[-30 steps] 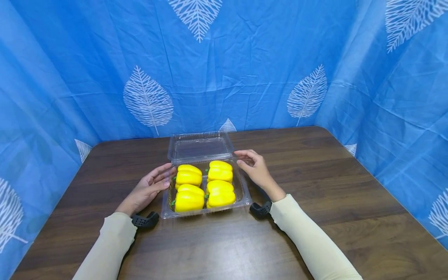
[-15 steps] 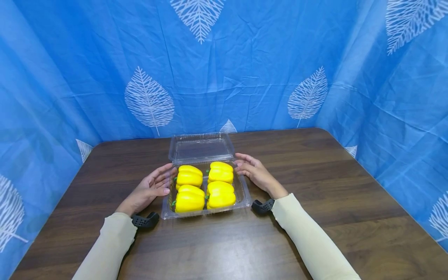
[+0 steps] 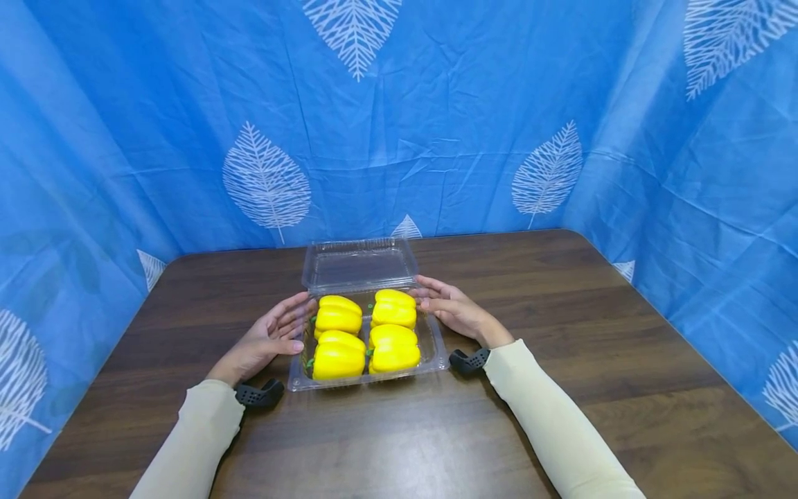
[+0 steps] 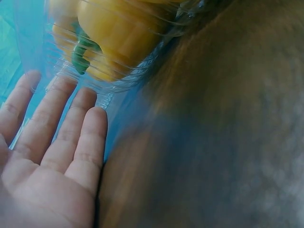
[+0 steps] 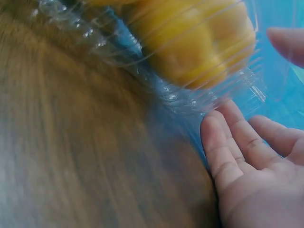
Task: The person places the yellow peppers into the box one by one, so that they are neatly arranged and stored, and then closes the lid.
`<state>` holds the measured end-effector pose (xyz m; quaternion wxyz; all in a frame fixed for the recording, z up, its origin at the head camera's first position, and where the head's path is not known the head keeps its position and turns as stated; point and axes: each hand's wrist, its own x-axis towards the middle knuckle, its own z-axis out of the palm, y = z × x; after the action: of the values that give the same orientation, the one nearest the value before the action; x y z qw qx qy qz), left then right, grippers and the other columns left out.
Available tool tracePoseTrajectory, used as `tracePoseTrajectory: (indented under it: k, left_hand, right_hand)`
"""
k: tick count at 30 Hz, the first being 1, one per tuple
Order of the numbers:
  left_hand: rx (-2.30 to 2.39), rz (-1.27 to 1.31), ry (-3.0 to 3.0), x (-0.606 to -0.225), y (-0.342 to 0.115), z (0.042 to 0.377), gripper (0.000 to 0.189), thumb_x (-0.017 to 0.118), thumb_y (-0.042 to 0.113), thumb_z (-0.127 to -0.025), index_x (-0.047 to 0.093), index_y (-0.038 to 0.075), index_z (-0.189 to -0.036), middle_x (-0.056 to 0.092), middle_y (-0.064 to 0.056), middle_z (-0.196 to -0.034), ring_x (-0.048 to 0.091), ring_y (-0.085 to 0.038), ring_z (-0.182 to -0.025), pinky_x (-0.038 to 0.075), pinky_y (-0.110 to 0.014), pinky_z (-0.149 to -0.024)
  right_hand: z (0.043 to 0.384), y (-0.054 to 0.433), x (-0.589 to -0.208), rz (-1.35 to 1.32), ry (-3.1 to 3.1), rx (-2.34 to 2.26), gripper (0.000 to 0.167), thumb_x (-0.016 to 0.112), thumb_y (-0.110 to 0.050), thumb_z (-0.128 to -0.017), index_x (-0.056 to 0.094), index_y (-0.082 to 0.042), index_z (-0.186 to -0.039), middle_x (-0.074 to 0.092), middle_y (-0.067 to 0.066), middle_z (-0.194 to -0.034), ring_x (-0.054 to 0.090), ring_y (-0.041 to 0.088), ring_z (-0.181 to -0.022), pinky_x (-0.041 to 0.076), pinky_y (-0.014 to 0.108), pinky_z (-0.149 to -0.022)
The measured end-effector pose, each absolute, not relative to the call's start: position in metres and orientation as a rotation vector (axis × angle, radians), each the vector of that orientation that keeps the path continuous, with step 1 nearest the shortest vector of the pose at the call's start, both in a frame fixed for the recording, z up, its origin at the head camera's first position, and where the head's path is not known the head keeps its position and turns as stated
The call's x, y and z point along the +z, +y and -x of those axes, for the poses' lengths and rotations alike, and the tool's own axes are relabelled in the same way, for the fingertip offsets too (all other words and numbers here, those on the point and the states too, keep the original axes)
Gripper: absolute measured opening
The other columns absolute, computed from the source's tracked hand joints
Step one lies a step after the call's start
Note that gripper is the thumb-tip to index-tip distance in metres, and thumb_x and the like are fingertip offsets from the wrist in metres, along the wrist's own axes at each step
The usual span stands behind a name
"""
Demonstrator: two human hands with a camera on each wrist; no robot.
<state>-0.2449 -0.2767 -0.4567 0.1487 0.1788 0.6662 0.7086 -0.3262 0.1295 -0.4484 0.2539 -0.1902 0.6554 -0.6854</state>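
Note:
A clear plastic clamshell box (image 3: 299,378) sits on the table in the head view. Its lid (image 3: 361,266) is folded back, away from the person. Inside lie several yellow bell peppers (image 3: 339,357) in two rows, their green stems pointing left. My left hand (image 3: 262,339) is at the box's left side, fingers extended and thumb near the front rim. At the right side is my right hand (image 3: 458,312), fingers stretched along the wall. Both wrist views show fingertips right at the ribbed walls, with peppers (image 4: 118,38) (image 5: 185,42) behind the plastic.
The dark wood table (image 3: 561,416) runs on around the box. A blue curtain (image 3: 399,138) with white leaf prints hangs behind and on both sides. Black wrist straps (image 3: 259,394) sit at the sleeve cuffs.
My right hand has shifted slightly nearer the person and its fingers have straightened along the box's right side. The left hand has barely moved, its thumb a little lower. Box and peppers look the same.

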Motion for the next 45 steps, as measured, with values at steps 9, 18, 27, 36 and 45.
tracePoseTrajectory:
  k: [9, 18, 27, 36, 45]
  left_hand:
    - [2.016, -0.477, 1.935, -0.4561, -0.2731, 0.2432, 0.091, 0.072, 0.003, -0.099, 0.016, -0.003, -0.170, 0.018, -0.032, -0.175, 0.053, 0.009, -0.133, 0.045, -0.017, -0.112]
    - [1.986, -0.463, 1.970, -0.4557, -0.2716, 0.2423, 0.091, 0.072, 0.004, -0.099, 0.017, -0.001, -0.171, 0.021, -0.029, -0.175, 0.051, 0.007, -0.135, 0.044, -0.017, -0.112]
    - [1.967, -0.446, 1.993, -0.4545, -0.2706, 0.2410, 0.091, 0.072, 0.006, -0.098, 0.018, 0.001, -0.171, 0.023, -0.028, -0.175, 0.050, -0.003, -0.143, 0.044, -0.017, -0.112]
    - [1.982, -0.445, 1.982, -0.4524, -0.2711, 0.2410, 0.092, 0.072, 0.005, -0.098, 0.017, -0.001, -0.171, 0.021, -0.029, -0.175, 0.052, 0.008, -0.134, 0.044, -0.016, -0.112]
    - [1.969, -0.457, 1.996, -0.4509, -0.2722, 0.2429, 0.091, 0.071, 0.006, -0.098, 0.017, -0.001, -0.171, 0.021, -0.029, -0.175, 0.050, 0.009, -0.134, 0.044, -0.015, -0.111]
  right_hand:
    - [0.3230, 0.1288, -0.4516, 0.471, 1.709, -1.943, 0.087, 0.056, 0.000, -0.099, 0.010, -0.004, -0.173, 0.029, 0.032, -0.171, 0.046, 0.031, -0.149, 0.042, 0.032, -0.122]
    - [0.3221, 0.1281, -0.4536, 0.469, 1.608, -2.025, 0.087, 0.050, 0.007, -0.100, 0.007, -0.006, -0.174, 0.029, 0.032, -0.171, 0.060, 0.014, -0.132, 0.049, 0.027, -0.114]
    - [0.3183, 0.1250, -0.4497, 0.420, 1.540, -2.102, 0.089, 0.048, 0.010, -0.097, 0.013, -0.015, -0.174, 0.051, 0.011, -0.153, 0.054, 0.017, -0.134, 0.048, 0.027, -0.110]
    - [0.3191, 0.1231, -0.4491, 0.440, 1.493, -2.149, 0.078, 0.045, 0.014, -0.096, 0.029, -0.021, -0.165, 0.058, 0.003, -0.141, 0.053, 0.017, -0.136, 0.047, 0.029, -0.113]
    - [0.3194, 0.1216, -0.4468, 0.437, 1.468, -2.188, 0.068, 0.044, 0.017, -0.098, 0.044, -0.031, -0.146, 0.056, 0.005, -0.141, 0.054, 0.018, -0.131, 0.050, 0.028, -0.109]
